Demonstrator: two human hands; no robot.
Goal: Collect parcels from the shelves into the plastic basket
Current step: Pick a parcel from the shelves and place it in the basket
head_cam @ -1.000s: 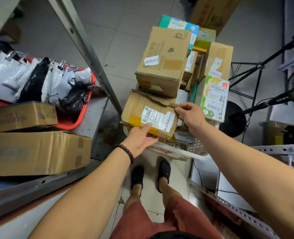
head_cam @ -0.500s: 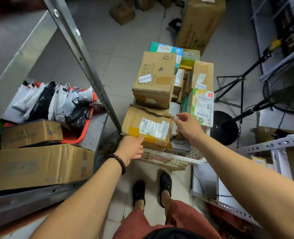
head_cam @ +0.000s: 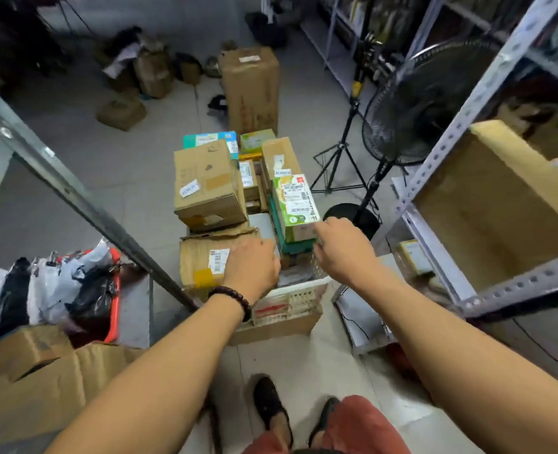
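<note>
Seen from the head camera, a person looks down past both bare forearms at a white perforated plastic basket on the tiled floor, heaped well above its rim with parcels. The left hand, a dark bead bracelet at its wrist, lies palm-down and flat on a crumpled brown cardboard parcel with a barcode label at the near edge of the pile, probably pressing it steady rather than gripping. The right hand reaches to the near end of a green and white printed carton standing on edge among the boxes; its fingers curl loosely, but whether they pinch the carton cannot be told. More brown boxes wait on the grey metal shelf at left.
</note>
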